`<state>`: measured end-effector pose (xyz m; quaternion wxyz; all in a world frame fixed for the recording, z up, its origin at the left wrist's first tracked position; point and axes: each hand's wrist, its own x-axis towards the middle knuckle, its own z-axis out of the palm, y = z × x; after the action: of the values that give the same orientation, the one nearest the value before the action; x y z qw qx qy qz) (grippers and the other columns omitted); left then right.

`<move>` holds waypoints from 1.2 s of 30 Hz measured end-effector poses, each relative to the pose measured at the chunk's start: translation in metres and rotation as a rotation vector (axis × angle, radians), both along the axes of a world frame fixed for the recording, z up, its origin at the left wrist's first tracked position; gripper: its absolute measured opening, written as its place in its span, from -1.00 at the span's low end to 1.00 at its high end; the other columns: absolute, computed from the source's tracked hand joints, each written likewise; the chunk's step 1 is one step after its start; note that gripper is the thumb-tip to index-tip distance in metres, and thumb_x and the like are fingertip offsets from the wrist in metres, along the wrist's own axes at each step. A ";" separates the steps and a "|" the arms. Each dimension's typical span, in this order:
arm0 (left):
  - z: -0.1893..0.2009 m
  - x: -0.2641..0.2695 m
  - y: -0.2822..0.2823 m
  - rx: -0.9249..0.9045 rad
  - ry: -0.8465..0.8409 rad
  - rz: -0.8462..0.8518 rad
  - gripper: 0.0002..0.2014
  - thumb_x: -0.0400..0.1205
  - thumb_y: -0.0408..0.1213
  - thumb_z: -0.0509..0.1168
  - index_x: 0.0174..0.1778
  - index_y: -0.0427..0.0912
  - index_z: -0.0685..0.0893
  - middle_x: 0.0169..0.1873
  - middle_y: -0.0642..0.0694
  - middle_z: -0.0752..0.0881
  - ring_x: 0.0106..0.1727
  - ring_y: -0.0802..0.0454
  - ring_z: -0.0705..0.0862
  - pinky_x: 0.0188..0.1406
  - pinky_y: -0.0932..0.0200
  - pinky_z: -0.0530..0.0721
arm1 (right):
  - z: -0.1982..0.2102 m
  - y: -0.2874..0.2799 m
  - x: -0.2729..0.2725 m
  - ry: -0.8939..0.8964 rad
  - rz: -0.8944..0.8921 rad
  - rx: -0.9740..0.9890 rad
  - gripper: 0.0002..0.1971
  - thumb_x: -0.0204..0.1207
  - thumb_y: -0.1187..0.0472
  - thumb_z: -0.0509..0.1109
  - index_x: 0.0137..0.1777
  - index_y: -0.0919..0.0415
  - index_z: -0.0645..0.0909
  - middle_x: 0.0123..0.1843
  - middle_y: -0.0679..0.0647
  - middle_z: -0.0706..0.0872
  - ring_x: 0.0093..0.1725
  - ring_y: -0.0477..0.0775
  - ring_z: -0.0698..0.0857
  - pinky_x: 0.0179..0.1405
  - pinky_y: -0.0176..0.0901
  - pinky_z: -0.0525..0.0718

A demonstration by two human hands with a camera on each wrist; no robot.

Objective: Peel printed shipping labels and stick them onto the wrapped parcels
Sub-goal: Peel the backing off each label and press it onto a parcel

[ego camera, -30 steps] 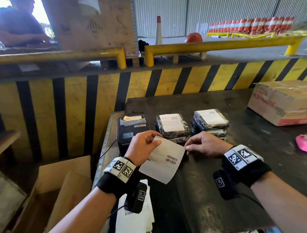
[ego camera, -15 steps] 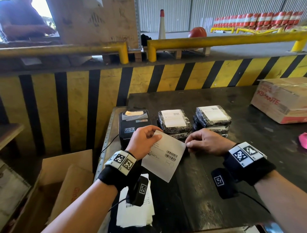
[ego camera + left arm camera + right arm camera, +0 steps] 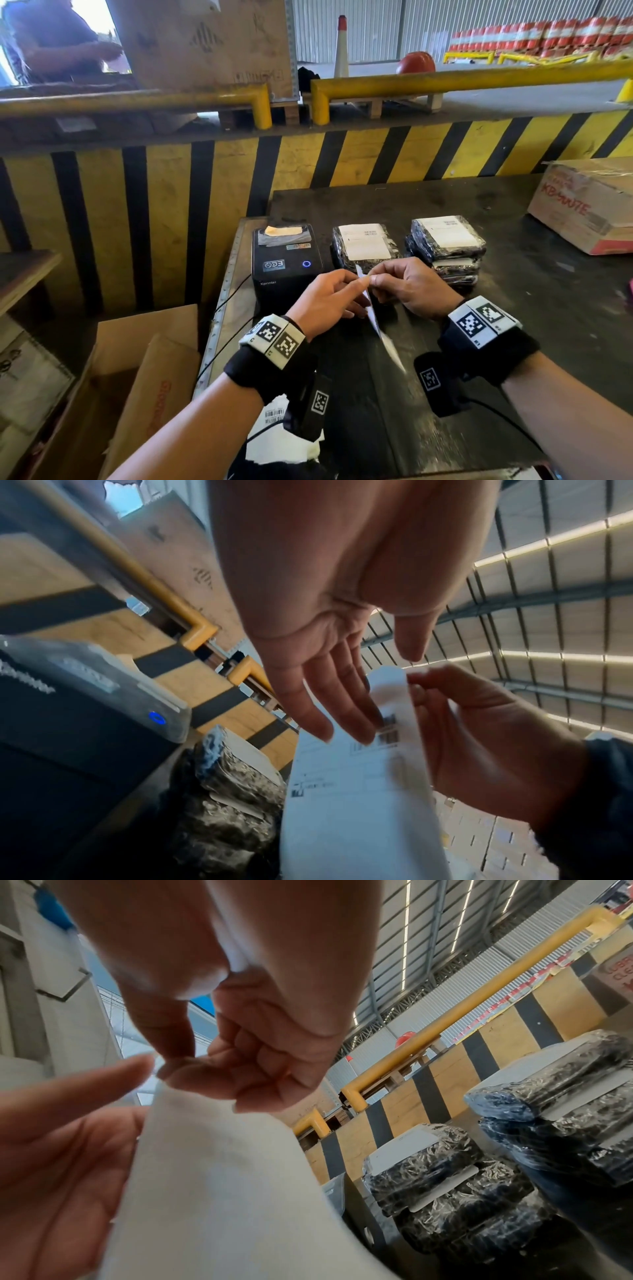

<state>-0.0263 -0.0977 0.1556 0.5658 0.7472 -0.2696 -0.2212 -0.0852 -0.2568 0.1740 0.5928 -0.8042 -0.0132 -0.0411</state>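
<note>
A white printed shipping label (image 3: 383, 339) hangs edge-on over the dark table (image 3: 496, 342). My right hand (image 3: 383, 282) pinches its top corner between thumb and forefinger, seen close in the right wrist view (image 3: 171, 1066). My left hand (image 3: 342, 291) is beside it, fingers (image 3: 342, 710) straight against the label's printed face (image 3: 359, 804), thumb tip near the pinched corner. The label's blank back (image 3: 222, 1177) faces the right wrist camera. Behind the hands stand two stacks of parcels in black film, a left stack (image 3: 337, 250) and a right stack (image 3: 448, 270), each with a white label on top.
A black label printer (image 3: 286, 260) stands at the table's back left, its blue light on. Loose white sheets (image 3: 284, 442) lie at the front left edge. A taped cardboard box (image 3: 582, 212) sits far right. Open cartons (image 3: 137, 377) stand left of the table. A yellow-black barrier (image 3: 205, 188) runs behind.
The label has turned from facing me to edge-on. My two hands have come together at its top corner, and the left fingers have straightened along the sheet.
</note>
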 end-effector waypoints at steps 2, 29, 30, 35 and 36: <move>0.002 -0.001 0.000 -0.011 -0.001 -0.015 -0.78 0.68 -0.07 0.22 0.07 -0.12 0.66 -0.08 -0.09 0.80 -0.08 0.01 0.81 0.00 0.12 0.75 | -0.002 0.001 0.001 -0.014 0.002 -0.018 -0.84 0.58 0.43 0.28 -0.14 0.32 0.68 -0.34 0.10 0.70 -0.38 -0.16 0.66 -0.34 -0.40 0.64; -0.010 0.008 0.009 -0.091 -0.200 0.138 -0.87 0.62 -0.41 0.33 0.00 -0.14 0.73 -0.17 -0.06 0.81 -0.22 0.17 0.78 -0.20 0.32 0.72 | -0.022 0.007 0.003 -0.039 -0.143 -0.006 -0.84 0.44 0.37 0.48 0.01 0.38 0.70 -0.16 0.26 0.77 -0.23 -0.02 0.73 -0.11 -0.24 0.75; -0.011 0.009 0.010 -0.086 -0.208 0.142 -0.87 0.62 -0.41 0.33 -0.01 -0.12 0.73 -0.17 -0.06 0.81 -0.21 0.16 0.78 -0.19 0.31 0.72 | -0.023 0.008 0.004 -0.044 -0.135 -0.009 -0.85 0.44 0.38 0.48 -0.01 0.39 0.70 -0.18 0.26 0.77 -0.24 0.00 0.72 -0.10 -0.21 0.74; -0.017 0.015 0.018 -0.028 -0.265 0.201 -0.86 0.61 -0.40 0.34 -0.04 -0.07 0.74 -0.20 -0.04 0.80 -0.26 0.14 0.78 -0.12 0.20 0.77 | -0.029 0.007 0.006 -0.057 -0.192 -0.006 -0.91 0.41 0.40 0.51 -0.10 0.32 0.71 -0.29 0.12 0.76 -0.31 -0.01 0.72 -0.19 -0.30 0.72; -0.020 0.017 0.022 -0.009 -0.271 0.221 -0.86 0.61 -0.41 0.34 -0.04 -0.09 0.74 -0.21 -0.06 0.79 -0.28 0.13 0.77 -0.11 0.17 0.78 | -0.031 0.005 0.006 -0.053 -0.207 -0.022 -0.91 0.40 0.40 0.51 -0.10 0.32 0.71 -0.29 0.12 0.76 -0.32 -0.01 0.71 -0.20 -0.30 0.72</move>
<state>-0.0095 -0.0760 0.1358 0.5484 0.7928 -0.2606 -0.0537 -0.0789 -0.2513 0.1426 0.5758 -0.8064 0.0539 -0.1234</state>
